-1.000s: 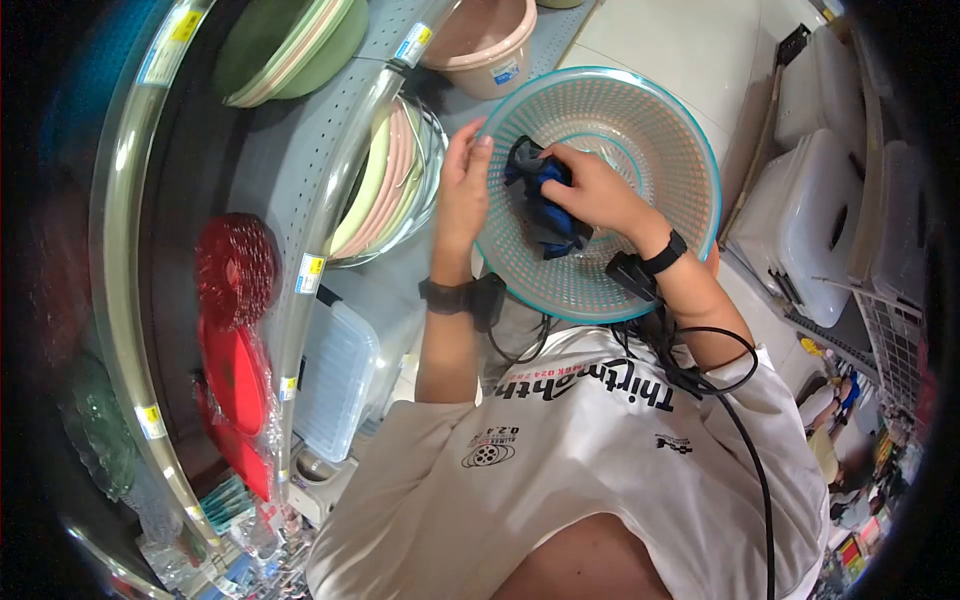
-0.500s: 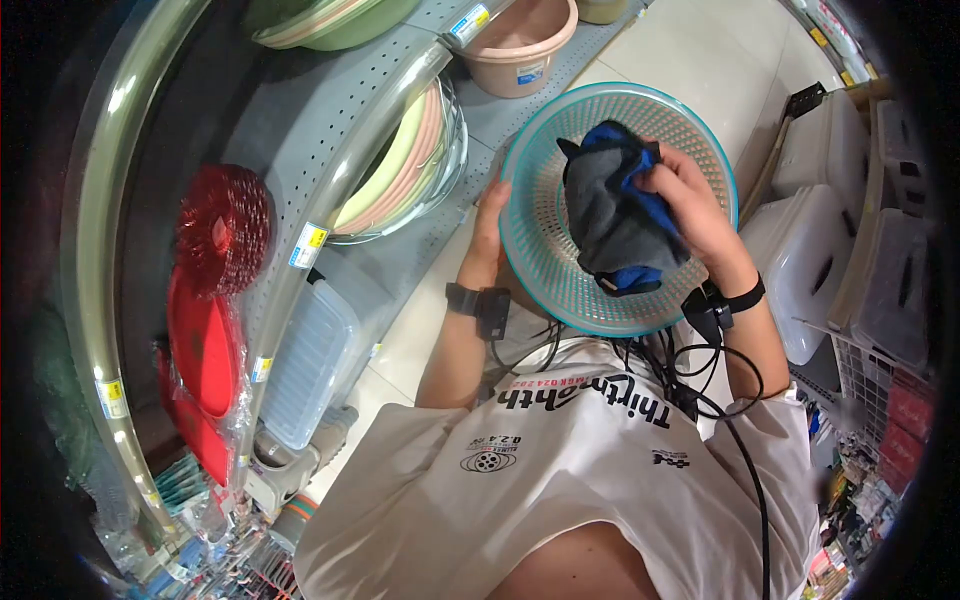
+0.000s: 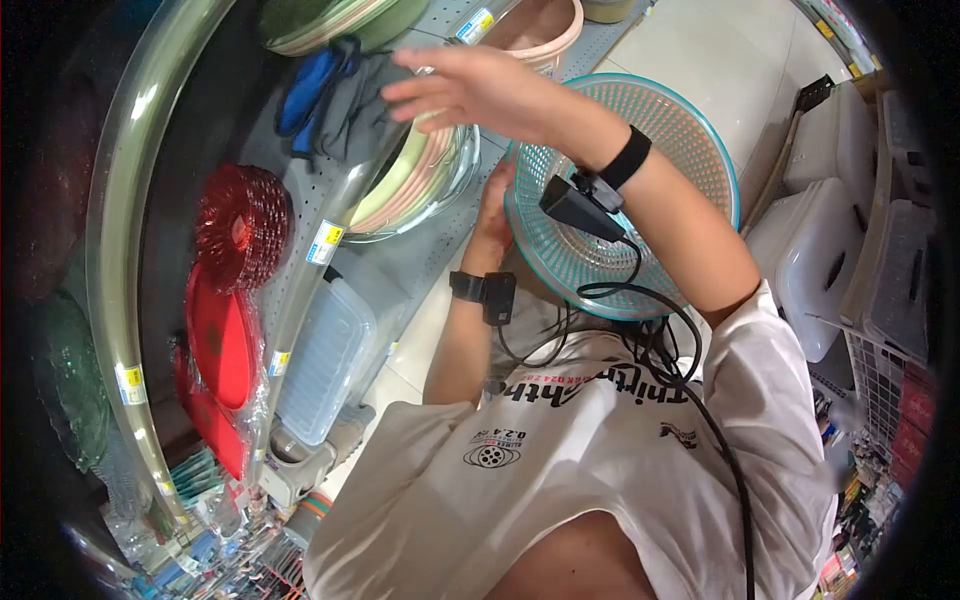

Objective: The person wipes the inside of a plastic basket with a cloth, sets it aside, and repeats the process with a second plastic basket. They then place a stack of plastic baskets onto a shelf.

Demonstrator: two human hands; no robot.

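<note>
A colander-like basket (image 3: 690,150) with pale mesh and a turquoise rim is in front of my body. My left hand (image 3: 494,212) grips its left side, the fingers partly hidden by the rim. Stretched across the basket towards the shelf, my right hand (image 3: 465,92) has its fingers spread and holds nothing. Just beyond its fingertips, a dark grey and blue cloth item (image 3: 345,100) lies crumpled at the shelf. My right forearm and a black wrist device with a cable cover part of the basket.
Nested pastel basins (image 3: 420,185) are on the grey perforated shelf, with a pink tub (image 3: 530,30) further along. Red ribbed dishes (image 3: 240,228) and a clear lidded box (image 3: 325,360) stand at left. White storage boxes (image 3: 800,250) line the right. Black cables hang over my shirt.
My right hand has moved left from the basket to the shelf and let go of the grey and blue cloth item, which is now at the shelf. My left hand stays on the basket.
</note>
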